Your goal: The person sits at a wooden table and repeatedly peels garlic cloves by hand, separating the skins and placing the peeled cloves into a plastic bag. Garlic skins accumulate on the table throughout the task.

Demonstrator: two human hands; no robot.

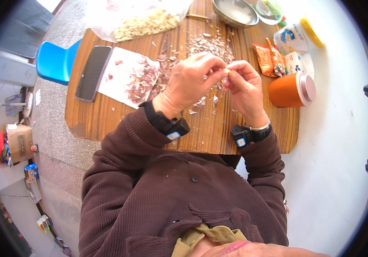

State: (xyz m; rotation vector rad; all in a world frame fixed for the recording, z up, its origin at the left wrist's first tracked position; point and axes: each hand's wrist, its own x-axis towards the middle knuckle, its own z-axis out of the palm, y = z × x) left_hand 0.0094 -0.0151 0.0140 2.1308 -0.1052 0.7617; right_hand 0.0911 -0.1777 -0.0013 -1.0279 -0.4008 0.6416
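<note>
My left hand (190,78) and my right hand (246,88) meet above the wooden table (216,131). Their thumbs and fingertips pinch a small pale garlic clove (226,71), mostly covered by the fingers. Left of my left hand, a heap of purplish garlic skins (143,80) lies partly on a white sheet of paper (116,80). Beyond both hands spreads a scatter of small dry garlic scraps (211,45). Loose skin flakes (200,102) lie below the hands. Peeled garlic cloves (148,24) fill part of a clear plastic bag (103,32) at the far left.
A dark smartphone (93,74) lies by the paper's left edge. To the right are an orange canister (286,90), orange snack packets (264,59) and a yellow-lidded tub (295,35). A steel bowl (237,13) sits at the back. A blue plastic stool (57,61) stands left of the table.
</note>
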